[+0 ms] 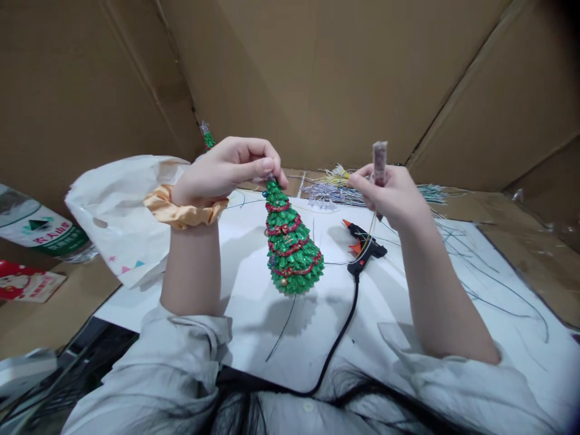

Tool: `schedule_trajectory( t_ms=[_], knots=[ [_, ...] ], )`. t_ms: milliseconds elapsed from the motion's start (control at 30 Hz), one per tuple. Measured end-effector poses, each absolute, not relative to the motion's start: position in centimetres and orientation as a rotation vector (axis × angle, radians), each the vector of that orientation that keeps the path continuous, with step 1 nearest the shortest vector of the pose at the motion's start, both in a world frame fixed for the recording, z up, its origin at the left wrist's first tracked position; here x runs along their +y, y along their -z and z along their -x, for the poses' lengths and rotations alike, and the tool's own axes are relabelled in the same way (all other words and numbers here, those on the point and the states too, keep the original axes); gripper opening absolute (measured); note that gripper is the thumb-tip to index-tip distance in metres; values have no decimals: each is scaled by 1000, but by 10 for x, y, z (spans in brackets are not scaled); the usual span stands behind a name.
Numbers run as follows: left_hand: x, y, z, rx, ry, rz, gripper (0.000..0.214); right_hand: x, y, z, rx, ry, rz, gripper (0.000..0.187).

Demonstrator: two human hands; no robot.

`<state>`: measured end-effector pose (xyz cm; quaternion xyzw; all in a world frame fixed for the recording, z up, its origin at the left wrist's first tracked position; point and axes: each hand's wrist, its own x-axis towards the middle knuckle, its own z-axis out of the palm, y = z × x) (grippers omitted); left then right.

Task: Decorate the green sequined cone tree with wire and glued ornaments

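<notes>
A small green Christmas tree with red garlands hangs tilted above the white sheet. My left hand pinches it by its tip, with an orange scrunchie around that wrist. My right hand is closed around a short, flat stick with a pale, worn wrapping. What kind of tool it is I cannot make out. From the same hand a thin yellowish wire curves down in front of a black glue gun with an orange nozzle, which lies on the sheet below.
Cardboard walls enclose the back and sides. Bundles of thin wires lie at the back, loose strands at the right. A white plastic bag, a large bottle and a red card occupy the left. Another tree stands behind my left hand.
</notes>
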<state>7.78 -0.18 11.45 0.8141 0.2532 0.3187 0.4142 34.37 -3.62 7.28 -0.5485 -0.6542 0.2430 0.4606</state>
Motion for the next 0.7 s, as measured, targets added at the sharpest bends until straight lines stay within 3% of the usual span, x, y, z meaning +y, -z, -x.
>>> schedule_trajectory(
  t_ms=[300, 700],
  knots=[
    [-6, -110, -89, 980, -772, -2253, 41, -54, -77, -323, -1670, -883, 1158, 26],
    [-31, -117, -111, 961, -793, -2382, 32, -63, -70, -296, -1769, -811, 1176, 38]
  ],
)
